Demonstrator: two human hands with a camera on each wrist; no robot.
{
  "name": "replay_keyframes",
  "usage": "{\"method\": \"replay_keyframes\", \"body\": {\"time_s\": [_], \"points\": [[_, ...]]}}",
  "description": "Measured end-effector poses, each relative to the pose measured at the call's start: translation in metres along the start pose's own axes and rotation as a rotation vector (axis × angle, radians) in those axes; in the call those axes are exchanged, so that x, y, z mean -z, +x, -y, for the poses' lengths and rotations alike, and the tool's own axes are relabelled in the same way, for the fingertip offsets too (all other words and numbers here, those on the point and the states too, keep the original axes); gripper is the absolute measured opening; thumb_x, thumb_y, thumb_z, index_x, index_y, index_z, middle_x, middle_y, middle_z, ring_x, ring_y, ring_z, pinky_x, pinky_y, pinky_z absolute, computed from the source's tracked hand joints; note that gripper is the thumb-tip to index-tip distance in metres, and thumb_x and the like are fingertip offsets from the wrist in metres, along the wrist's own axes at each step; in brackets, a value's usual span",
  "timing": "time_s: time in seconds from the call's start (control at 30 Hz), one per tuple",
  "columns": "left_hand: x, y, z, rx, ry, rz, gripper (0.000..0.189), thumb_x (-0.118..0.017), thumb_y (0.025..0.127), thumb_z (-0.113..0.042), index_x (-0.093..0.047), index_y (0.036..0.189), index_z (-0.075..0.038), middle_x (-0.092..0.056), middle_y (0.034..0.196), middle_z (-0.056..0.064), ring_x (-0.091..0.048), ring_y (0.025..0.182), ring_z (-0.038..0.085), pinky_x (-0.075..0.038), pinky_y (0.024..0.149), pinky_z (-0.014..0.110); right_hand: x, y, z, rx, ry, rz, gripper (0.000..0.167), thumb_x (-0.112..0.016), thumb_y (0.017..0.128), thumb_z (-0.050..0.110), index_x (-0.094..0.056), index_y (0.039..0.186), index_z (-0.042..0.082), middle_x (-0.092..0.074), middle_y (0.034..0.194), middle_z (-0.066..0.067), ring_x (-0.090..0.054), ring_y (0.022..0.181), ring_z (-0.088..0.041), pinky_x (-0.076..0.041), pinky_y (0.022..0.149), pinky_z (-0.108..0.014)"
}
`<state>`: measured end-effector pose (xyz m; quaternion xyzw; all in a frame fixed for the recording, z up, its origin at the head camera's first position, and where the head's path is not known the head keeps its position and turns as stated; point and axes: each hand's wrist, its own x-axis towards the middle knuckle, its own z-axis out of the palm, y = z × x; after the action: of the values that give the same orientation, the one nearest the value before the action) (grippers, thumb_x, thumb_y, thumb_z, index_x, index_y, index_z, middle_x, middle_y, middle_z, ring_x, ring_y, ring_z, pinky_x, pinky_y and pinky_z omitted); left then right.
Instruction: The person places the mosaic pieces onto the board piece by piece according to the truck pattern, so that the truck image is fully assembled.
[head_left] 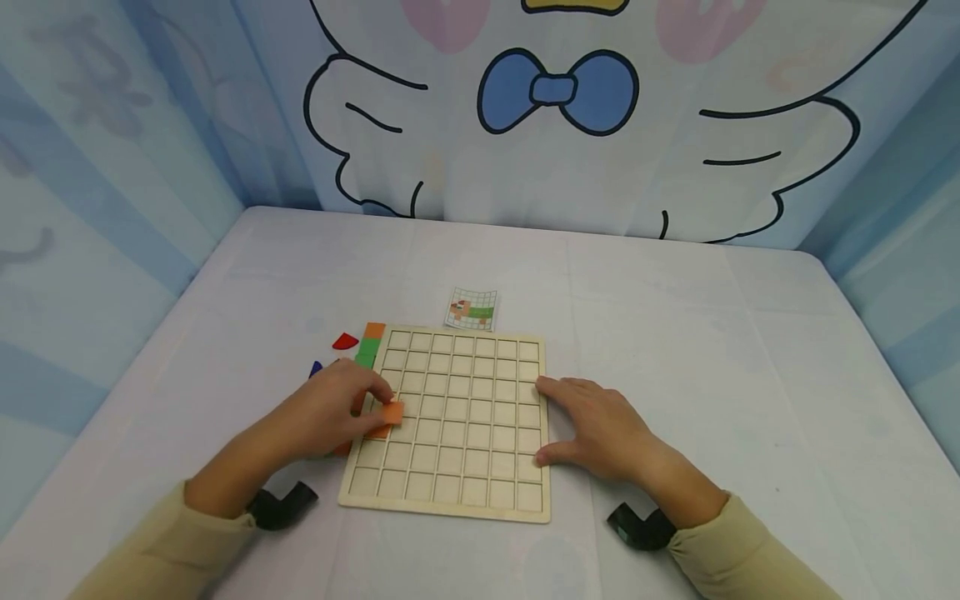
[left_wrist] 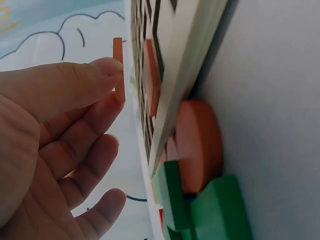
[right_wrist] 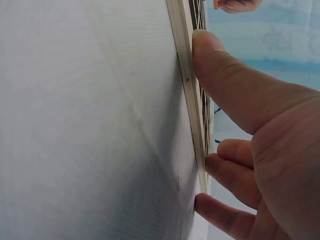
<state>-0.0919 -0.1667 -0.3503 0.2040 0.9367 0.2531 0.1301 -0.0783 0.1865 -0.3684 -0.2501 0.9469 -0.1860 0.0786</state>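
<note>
My left hand (head_left: 330,410) pinches a thin orange square tile (head_left: 393,412) between thumb and fingertip, above the left side of a wooden grid board (head_left: 457,512). In the left wrist view the held tile (left_wrist: 118,47) is seen edge-on, apart from the board. Another orange tile (head_left: 378,432) lies in a left-hand cell, partly under the hand. At the board's right edge, my right hand (head_left: 611,429) rests with thumb and fingers spread, touching the rim. The right wrist view shows the thumb (right_wrist: 225,70) against the board's side.
Beyond the board lies a small picture card (head_left: 471,309) with a gridded pattern. Left of the board are a red piece (head_left: 345,342), a blue piece (head_left: 316,367), green pieces (head_left: 367,351) and an orange piece (head_left: 375,330). The left wrist view shows thicker green blocks (left_wrist: 220,210) and a rounded orange block (left_wrist: 200,145).
</note>
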Motion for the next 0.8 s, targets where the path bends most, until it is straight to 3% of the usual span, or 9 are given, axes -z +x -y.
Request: {"method": "replay_keyframes", "body": {"time_s": [0.23,0.43,0.8], "points": [[-0.009,-0.001,0.001,-0.073,0.016,-0.021,0.018,-0.08,0.085,-0.014,-0.074,0.101,-0.013,-0.063,0.097,-0.007,-0.054,0.093,0.016,-0.048,0.076,0.034,-0.001,0.0,0.0,0.005,0.0,-0.004,0.087,-0.085,0.075,0.046,-0.051,0.144,0.004,-0.057,0.138,-0.014,-0.051,0.128,-0.036,-0.043,0.095,-0.059],[-0.011,-0.002,-0.003,-0.068,0.049,-0.012,0.018,-0.079,0.086,-0.012,-0.074,0.102,-0.013,-0.065,0.097,-0.006,-0.055,0.099,0.02,-0.05,0.082,0.038,0.0,0.0,0.0,0.01,-0.004,-0.007,0.087,-0.084,0.076,0.048,-0.051,0.144,0.005,-0.058,0.137,-0.014,-0.052,0.127,-0.035,-0.044,0.094,-0.059],[-0.011,-0.004,-0.008,-0.08,0.05,-0.017,0.016,-0.079,0.086,-0.013,-0.072,0.101,-0.014,-0.063,0.099,-0.003,-0.055,0.096,0.019,-0.05,0.08,0.035,0.0,0.0,0.0,0.013,-0.006,-0.005,0.087,-0.084,0.076,0.048,-0.051,0.144,0.004,-0.057,0.138,-0.014,-0.051,0.128,-0.037,-0.044,0.094,-0.059]]}}
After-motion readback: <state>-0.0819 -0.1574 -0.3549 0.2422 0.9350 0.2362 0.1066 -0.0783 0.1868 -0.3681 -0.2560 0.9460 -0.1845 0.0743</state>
